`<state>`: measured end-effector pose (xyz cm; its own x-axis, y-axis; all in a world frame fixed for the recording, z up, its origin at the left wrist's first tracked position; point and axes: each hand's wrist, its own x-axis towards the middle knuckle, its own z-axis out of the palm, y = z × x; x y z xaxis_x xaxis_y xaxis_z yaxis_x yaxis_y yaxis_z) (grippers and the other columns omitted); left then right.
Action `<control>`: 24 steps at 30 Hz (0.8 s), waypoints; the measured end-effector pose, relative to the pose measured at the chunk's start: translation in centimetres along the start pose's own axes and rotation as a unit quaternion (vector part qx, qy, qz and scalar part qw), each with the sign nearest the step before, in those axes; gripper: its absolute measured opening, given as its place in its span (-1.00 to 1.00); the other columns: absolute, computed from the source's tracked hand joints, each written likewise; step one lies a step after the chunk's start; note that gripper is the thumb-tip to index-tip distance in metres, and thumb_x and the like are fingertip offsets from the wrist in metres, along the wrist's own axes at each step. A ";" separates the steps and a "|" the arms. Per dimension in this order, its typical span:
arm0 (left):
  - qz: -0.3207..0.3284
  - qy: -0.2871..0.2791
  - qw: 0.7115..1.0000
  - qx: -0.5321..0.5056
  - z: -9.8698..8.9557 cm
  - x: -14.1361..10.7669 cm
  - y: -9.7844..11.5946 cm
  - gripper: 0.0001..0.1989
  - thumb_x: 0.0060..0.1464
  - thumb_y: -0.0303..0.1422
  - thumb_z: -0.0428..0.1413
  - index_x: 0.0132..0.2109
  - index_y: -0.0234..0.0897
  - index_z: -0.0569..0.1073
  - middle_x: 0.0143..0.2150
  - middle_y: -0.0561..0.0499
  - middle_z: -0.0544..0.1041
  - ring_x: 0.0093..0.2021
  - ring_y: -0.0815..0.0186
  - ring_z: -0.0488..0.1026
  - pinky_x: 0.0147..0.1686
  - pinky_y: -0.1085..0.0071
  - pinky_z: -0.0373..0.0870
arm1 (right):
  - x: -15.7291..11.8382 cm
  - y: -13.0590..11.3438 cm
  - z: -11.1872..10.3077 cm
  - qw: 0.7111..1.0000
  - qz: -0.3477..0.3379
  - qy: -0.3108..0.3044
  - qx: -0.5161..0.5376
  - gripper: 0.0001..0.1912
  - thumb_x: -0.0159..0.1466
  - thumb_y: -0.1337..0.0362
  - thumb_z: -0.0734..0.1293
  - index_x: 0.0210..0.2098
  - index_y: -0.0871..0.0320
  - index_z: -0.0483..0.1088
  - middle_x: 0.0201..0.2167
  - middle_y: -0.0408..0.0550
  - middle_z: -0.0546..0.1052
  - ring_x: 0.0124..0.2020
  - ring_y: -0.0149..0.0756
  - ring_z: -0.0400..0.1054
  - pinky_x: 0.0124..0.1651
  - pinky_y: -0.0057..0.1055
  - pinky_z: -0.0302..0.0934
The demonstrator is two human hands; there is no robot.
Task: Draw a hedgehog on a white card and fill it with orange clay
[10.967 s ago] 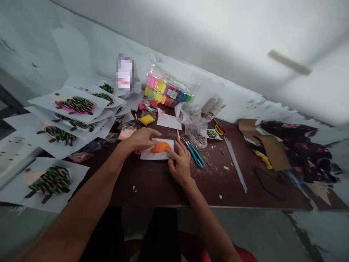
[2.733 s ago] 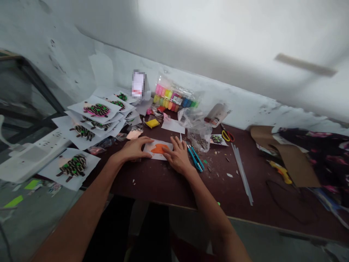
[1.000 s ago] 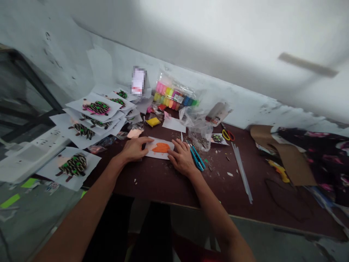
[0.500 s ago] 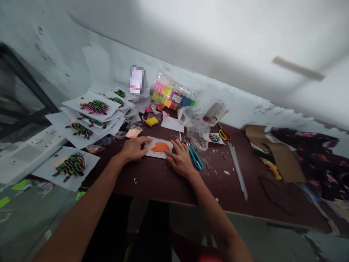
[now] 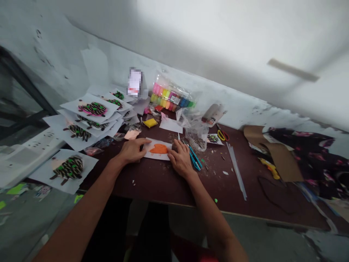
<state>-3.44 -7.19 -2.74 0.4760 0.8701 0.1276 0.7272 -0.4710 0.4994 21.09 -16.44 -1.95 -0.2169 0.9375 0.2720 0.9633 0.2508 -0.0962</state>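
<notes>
A small white card (image 5: 151, 154) lies on the dark table, bearing a flat orange clay shape (image 5: 159, 148) with small legs drawn beneath it. My left hand (image 5: 133, 150) rests at the card's left end, its thumb and fingers apart and curved over the edge. At the other end lies my right hand (image 5: 180, 157), fingers spread and palm down, the thumb touching the right side of the orange clay. Just right of that hand is a teal cutter (image 5: 195, 160), partly covered by the fingers.
Sheets with clay hedgehogs (image 5: 94, 108) are piled at left. Behind are a pack of coloured clay (image 5: 171, 96), a yellow clay packet (image 5: 150, 123) and a plastic bag (image 5: 195, 131). Scissors (image 5: 223, 134), glue sticks (image 5: 236, 171) and a yellow glue gun (image 5: 269, 168) lie right.
My right hand has shifted slightly on the card, and its thumb lies a little farther right along the orange clay. The whole view has moved slightly.
</notes>
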 end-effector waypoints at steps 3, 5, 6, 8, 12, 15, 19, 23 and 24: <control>-0.003 -0.002 1.000 0.000 -0.1 0.0 0.2 -0.48 -0.02 -0.36 0.06 0.13 -0.08 0.52 0.10 0.09 0.57 0.02 0.17 0.52 -0.02 0.37 0.43 | 0.4 -0.2 0.0 1.000 0.021 -0.002 -0.004 -0.60 0.43 0.10 0.17 0.17 0.01 0.42 0.39 0.14 0.14 0.41 0.02 -0.05 0.33 0.05 -0.09; -0.004 -0.001 1.000 0.001 -0.1 -0.1 0.3 -0.48 -0.01 -0.36 0.06 0.13 -0.08 0.52 0.10 0.09 0.58 0.01 0.18 0.52 -0.01 0.37 0.42 | 0.7 -0.3 0.1 1.000 0.018 -0.015 -0.006 -0.61 0.43 0.08 0.19 0.17 -0.03 0.42 0.39 0.10 0.13 0.41 0.03 -0.08 0.34 0.07 -0.11; -0.004 -0.001 1.000 0.002 -0.2 -0.1 0.3 -0.48 -0.01 -0.36 0.06 0.13 -0.08 0.52 0.10 0.09 0.58 0.01 0.18 0.52 -0.01 0.37 0.42 | 0.9 -0.3 0.2 1.000 0.013 -0.021 -0.005 -0.62 0.42 0.08 0.20 0.16 -0.05 0.43 0.39 0.07 0.13 0.41 0.04 -0.09 0.34 0.07 -0.12; -0.005 0.000 1.000 0.003 -0.2 -0.1 0.4 -0.48 -0.01 -0.35 0.06 0.13 -0.06 0.52 0.09 0.09 0.58 0.00 0.19 0.53 0.00 0.37 0.41 | 1.1 -0.3 0.3 1.000 0.008 -0.026 -0.001 -0.65 0.41 0.08 0.21 0.12 -0.08 0.46 0.39 0.01 0.15 0.41 0.03 -0.09 0.35 0.08 -0.15; -0.011 0.005 1.000 -0.012 -0.1 -0.1 0.3 -0.49 -0.03 -0.34 0.08 0.11 -0.04 0.54 0.06 0.09 0.60 -0.05 0.17 0.55 -0.03 0.35 0.43 | 1.4 -0.1 0.5 1.000 0.021 -0.012 0.019 -0.62 0.43 0.09 0.18 0.15 -0.06 0.44 0.38 0.06 0.17 0.40 0.05 -0.06 0.33 0.10 -0.09; -0.005 0.009 1.000 -0.024 0.1 0.0 0.1 -0.50 -0.04 -0.36 0.08 0.10 -0.04 0.55 0.06 0.08 0.60 -0.03 0.14 0.54 -0.03 0.32 0.44 | 1.8 -0.1 0.7 1.000 0.010 -0.012 0.024 -0.61 0.41 0.06 0.21 0.15 -0.05 0.44 0.37 0.09 0.17 0.40 0.09 -0.06 0.32 0.14 -0.09; -0.009 0.015 0.999 -0.035 0.2 0.0 -0.1 -0.50 -0.05 -0.38 0.09 0.07 -0.02 0.56 0.07 0.09 0.60 -0.01 0.14 0.53 -0.02 0.33 0.43 | 3.0 0.6 0.4 0.999 0.008 -0.002 0.048 -0.67 0.41 0.09 0.21 0.04 -0.07 0.52 0.35 0.03 0.22 0.40 0.05 -0.05 0.33 0.13 -0.10; -0.020 0.007 1.000 -0.021 0.0 0.0 0.0 -0.50 -0.05 -0.36 0.10 0.08 -0.02 0.55 0.06 0.09 0.60 -0.03 0.12 0.55 -0.05 0.33 0.44 | 3.5 1.7 -0.2 0.996 0.049 0.039 0.065 -0.68 0.39 0.16 0.23 0.04 0.00 0.53 0.33 0.07 0.26 0.39 0.05 -0.02 0.30 0.11 -0.05; -0.022 0.003 1.000 -0.016 0.0 0.0 0.0 -0.50 -0.05 -0.36 0.10 0.09 -0.02 0.55 0.06 0.09 0.60 -0.03 0.12 0.55 -0.06 0.33 0.44 | 3.4 1.8 -0.2 0.996 0.047 0.038 0.066 -0.70 0.38 0.18 0.24 0.00 0.01 0.55 0.31 0.08 0.29 0.38 0.05 -0.01 0.30 0.10 -0.05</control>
<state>-3.48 -7.19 -2.76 0.4406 0.8910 0.1094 0.7310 -0.4269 0.5324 22.16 -12.87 -0.97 -0.1089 0.9385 0.3276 0.9483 0.1970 -0.2490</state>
